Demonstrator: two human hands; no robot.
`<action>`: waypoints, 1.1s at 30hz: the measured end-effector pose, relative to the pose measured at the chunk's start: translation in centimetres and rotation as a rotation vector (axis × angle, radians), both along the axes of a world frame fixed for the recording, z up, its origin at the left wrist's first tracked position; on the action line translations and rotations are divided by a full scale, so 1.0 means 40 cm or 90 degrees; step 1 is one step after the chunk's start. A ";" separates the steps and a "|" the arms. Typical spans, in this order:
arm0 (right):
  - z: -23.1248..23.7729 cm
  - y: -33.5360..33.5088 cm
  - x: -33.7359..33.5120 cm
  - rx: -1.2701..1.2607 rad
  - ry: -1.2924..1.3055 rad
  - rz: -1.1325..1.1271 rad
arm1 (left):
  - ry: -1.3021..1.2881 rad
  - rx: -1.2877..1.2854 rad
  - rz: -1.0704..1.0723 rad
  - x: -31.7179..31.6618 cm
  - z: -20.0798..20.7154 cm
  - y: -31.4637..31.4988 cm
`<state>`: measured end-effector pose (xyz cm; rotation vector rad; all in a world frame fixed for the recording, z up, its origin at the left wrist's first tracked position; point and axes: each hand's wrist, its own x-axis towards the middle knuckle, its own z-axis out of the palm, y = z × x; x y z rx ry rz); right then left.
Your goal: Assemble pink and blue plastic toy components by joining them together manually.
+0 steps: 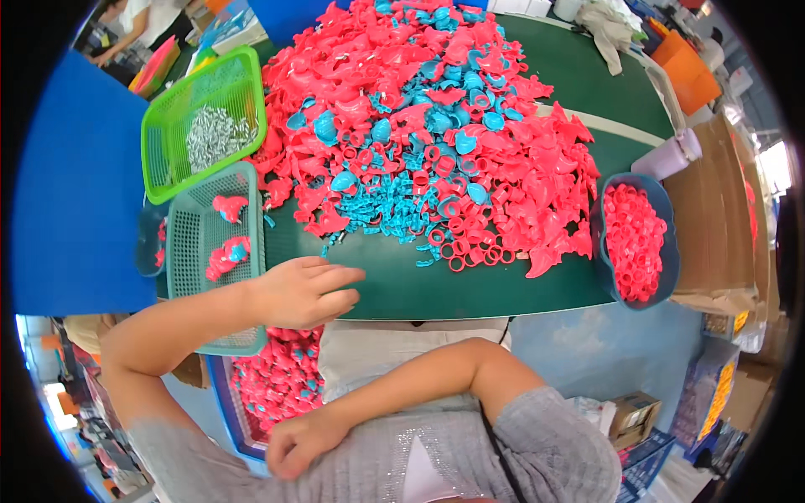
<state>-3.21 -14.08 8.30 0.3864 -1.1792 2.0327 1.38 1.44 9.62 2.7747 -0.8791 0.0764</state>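
Note:
My left hand (309, 293) hovers at the near left edge of the green table (537, 295), palm down, its fingers loosely bent and apart. Nothing shows in it. A small blue plastic piece (325, 251) lies just beyond its fingers. My right hand (300, 443) reaches across my body to the left, beside the tub of pink and blue pieces (281, 377) below the table. Its fingers are curled in, and anything inside them is hidden. Farther off, a big heap of pink plastic shells (344, 71) mixes with blue shells (464, 142), pink rings (457, 249) and small blue parts (390, 205).
At the left, a green basket (153, 159) contains small metal screws (214, 138). Nearer, a teal basket (189, 251) holds two pink-and-blue pieces (228, 256). A dark tub (599, 239) of small pink rings, a lilac bottle (667, 155) and a cardboard box (713, 210) stand right.

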 end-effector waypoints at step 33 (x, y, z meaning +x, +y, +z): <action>0.026 -0.086 -0.057 -0.134 0.025 -0.300 | -0.115 -0.067 0.006 -0.015 0.103 -0.079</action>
